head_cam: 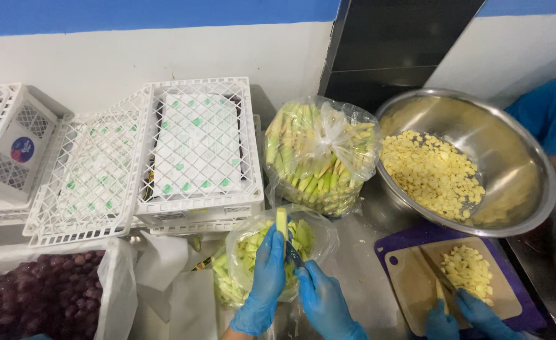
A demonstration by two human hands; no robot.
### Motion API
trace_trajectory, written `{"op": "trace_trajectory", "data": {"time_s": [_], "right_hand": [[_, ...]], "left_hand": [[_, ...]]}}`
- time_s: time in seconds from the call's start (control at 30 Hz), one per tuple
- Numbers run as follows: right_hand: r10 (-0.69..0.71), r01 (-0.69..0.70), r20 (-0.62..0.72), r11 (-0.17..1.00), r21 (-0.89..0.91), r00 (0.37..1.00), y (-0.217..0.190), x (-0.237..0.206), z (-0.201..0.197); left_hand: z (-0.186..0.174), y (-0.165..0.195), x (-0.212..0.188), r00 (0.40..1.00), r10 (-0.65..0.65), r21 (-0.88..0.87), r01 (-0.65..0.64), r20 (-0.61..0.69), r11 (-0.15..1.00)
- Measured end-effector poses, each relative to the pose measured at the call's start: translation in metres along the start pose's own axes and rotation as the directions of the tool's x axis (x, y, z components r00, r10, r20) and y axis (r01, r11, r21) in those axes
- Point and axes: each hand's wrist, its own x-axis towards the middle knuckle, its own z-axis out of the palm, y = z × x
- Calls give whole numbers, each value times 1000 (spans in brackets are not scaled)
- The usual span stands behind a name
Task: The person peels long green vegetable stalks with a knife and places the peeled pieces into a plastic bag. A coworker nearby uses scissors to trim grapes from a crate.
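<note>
Head view, nearest first: the left hand (266,277) grips an upright pale green stalk (282,224) over a bag of peelings (248,264), while the right hand (324,303) is closed on a small blade (293,254) beside it. Gloved fingers sit close; a slip could nick them. Farther off, the steel bowl (517,157) holds cut pieces.

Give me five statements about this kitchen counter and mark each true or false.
1. The left hand holds a pale green stalk upright. True.
2. Both hands wear red gloves. False: the gloves are blue.
3. The steel bowl holds pale yellow cut pieces. True.
4. The wooden board lies on a green mat. False: the mat is purple.
5. The right hand rests on the white crate. False: it holds a peeler by the stalk.
</note>
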Motion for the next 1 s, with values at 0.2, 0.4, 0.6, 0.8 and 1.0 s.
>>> {"op": "trace_trajectory", "data": {"time_s": [0.2,0.4,0.6,0.8,1.0], "right_hand": [[2,1,-107,999,37,994,6,11,-12],[49,-16,-116,963,271,992,4,39,-35],[1,51,-178,956,287,984,3,25,-7],[67,15,-172,901,434,983,8,30,7],[-63,139,-228,932,335,972,18,36,16]], "left_hand": [[2,-2,-35,961,267,323,-276,72,905],[11,16,-41,989,-134,43,131,60,990],[8,19,-32,995,53,141,-65,87,988],[2,2,-29,995,87,77,-91,49,993],[0,4,-8,979,-194,-165,181,-66,970]]}}
